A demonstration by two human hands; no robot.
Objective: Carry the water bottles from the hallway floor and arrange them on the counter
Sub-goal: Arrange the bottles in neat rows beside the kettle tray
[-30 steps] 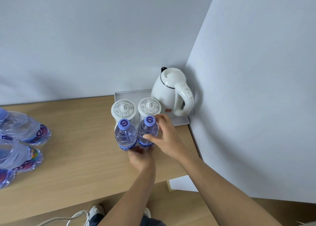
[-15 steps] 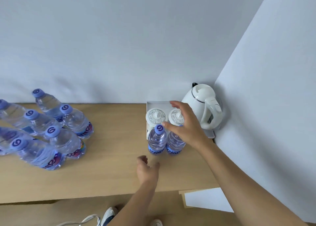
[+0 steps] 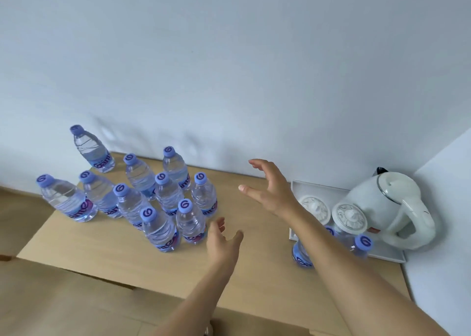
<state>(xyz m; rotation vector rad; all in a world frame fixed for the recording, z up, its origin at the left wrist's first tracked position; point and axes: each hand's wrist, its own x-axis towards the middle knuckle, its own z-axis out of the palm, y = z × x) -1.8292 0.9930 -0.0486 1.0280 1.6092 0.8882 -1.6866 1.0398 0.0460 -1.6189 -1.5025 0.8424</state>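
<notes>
You've got a bare strip of counter [image 3: 257,264] betw. the bottle cluster [image 3: 163,203] on the left and the tray [image 3: 390,255] on the right. Two bottles [image 3: 302,255] stand at the tray's front edge, w/ two lidded cups [image 3: 350,217] and the kettle [image 3: 390,208] crowding the corner behind. The wall closes off the back.

Both hands empty above counter [image 3: 257,272]; bottles [image 3: 142,200] upright
</notes>
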